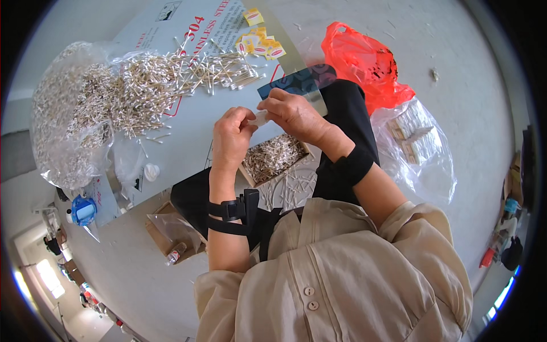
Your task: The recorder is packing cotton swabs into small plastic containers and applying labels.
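Observation:
Between my two hands is a small translucent plastic bag (260, 118), pinched at its edges. My left hand (230, 135) is closed on its left side, and my right hand (297, 117) grips it from the right. Just below them stands a cardboard box (308, 155) filled with loose cotton swabs (272, 158). To the left, a big heap of cotton swabs (149, 82) spills across the table (188, 151) out of a large clear bag (54, 114). Whether anything is inside the small bag cannot be made out.
Small yellow-and-white cards (261, 45) lie at the table's far edge. At right are a red plastic bag (356, 62) and a clear bag (415, 137) with white packs. Swabs lie scattered below the box. A carton (165, 242) holding a bottle stands on the floor at lower left.

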A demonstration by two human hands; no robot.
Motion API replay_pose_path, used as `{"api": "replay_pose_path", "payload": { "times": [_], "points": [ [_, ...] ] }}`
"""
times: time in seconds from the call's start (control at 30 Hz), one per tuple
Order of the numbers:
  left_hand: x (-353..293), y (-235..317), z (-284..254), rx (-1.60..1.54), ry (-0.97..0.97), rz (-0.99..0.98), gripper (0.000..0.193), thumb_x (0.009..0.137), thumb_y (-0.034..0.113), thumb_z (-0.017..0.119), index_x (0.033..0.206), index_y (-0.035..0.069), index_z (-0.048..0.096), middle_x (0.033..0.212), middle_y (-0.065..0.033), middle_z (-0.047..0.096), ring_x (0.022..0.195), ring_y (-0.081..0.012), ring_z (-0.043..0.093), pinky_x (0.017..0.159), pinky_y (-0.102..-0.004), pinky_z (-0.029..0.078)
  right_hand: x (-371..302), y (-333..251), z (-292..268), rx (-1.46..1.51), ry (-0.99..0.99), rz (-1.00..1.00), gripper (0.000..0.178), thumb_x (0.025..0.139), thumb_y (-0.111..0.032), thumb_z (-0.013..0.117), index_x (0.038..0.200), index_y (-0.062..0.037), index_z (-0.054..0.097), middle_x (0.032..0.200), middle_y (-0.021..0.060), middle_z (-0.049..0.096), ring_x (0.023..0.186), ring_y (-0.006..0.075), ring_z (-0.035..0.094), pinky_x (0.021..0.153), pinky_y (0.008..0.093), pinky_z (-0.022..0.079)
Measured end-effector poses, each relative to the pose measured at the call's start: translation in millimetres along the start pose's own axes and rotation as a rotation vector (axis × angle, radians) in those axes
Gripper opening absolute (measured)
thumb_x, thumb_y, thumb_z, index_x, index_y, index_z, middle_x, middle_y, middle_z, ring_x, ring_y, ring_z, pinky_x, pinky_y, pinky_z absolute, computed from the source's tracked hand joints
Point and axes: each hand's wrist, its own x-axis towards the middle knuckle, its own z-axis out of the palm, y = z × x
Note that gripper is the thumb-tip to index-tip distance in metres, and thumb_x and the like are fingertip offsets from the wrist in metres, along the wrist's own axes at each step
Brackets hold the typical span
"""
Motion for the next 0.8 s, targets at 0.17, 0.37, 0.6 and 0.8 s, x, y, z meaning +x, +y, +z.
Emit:
{"api": "replay_pose_path", "payload": {
  "times": [0.17, 0.37, 0.6, 0.8],
  "points": [
    [-3, -5, 4, -0.223, 0.012, -0.183, 0.021, 0.067, -0.003, 0.071, 0.084, 0.002, 0.061, 0.060, 0.0004, 0.048, 0.054, -0.0080, 0.045, 0.051, -0.0230, 0.038, -3, 4, 4, 0.173, 0.047, 0.092, 0.018, 0.075, -0.004, 0.067, 0.092, -0.0016, 0.065, 0.084, 0.0097, 0.056, 0.078, 0.0235, 0.059, 0.066, 0.0326, 0.047],
    [9, -3, 7, -0.425, 0.048, -0.393, 0.014, 0.069, 0.000, 0.074, 0.074, 0.001, 0.061, 0.056, 0.0039, 0.048, 0.051, -0.0051, 0.042, 0.046, -0.0202, 0.033, 3, 2, 8, 0.263, 0.123, 0.214, 0.012, 0.075, -0.005, 0.068, 0.086, -0.0010, 0.066, 0.074, 0.0086, 0.057, 0.071, 0.0204, 0.059, 0.063, 0.0300, 0.046],
    [15, -12, 5, -0.619, 0.000, -0.515, 0.015, 0.071, 0.001, 0.072, 0.072, 0.004, 0.057, 0.064, 0.0000, 0.057, 0.053, -0.0064, 0.049, 0.045, -0.0204, 0.036, 9, 4, 9, 0.193, 0.130, 0.215, 0.010, 0.076, -0.005, 0.067, 0.084, -0.0007, 0.065, 0.073, 0.0085, 0.058, 0.068, 0.0188, 0.059, 0.062, 0.0297, 0.046],
    [16, -14, 0, -0.754, 0.007, -0.577, 0.008, 0.073, -0.004, 0.069, 0.075, -0.002, 0.061, 0.062, -0.0029, 0.057, 0.054, -0.0098, 0.054, 0.048, -0.0239, 0.044, 7, 4, 9, 0.312, 0.090, 0.237, 0.009, 0.072, -0.007, 0.067, 0.079, -0.0030, 0.065, 0.073, 0.0102, 0.058, 0.069, 0.0252, 0.060, 0.063, 0.0323, 0.047]
  ]
}}
